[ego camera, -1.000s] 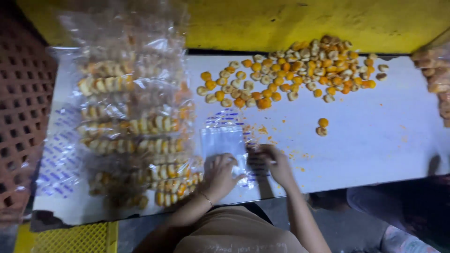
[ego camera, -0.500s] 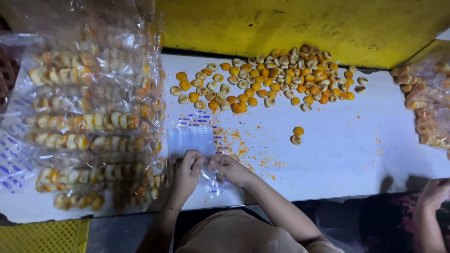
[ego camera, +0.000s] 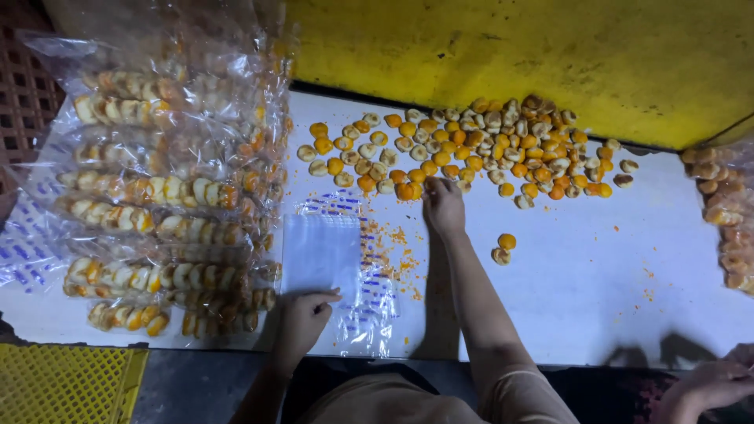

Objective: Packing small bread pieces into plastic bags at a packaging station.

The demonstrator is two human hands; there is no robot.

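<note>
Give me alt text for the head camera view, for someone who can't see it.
A person's right hand reaches into a pile of small orange and cream snacks on a white table, while the left hand holds an empty clear bag. Filled bags are stacked at left.

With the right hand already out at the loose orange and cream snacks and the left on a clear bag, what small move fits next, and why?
Probably close the right hand on a few of the small orange and cream round snacks at the pile's near edge. Its fingers already rest there, while the left hand pins the empty clear plastic bag flat on the white table, beside stacked filled bags.
</note>
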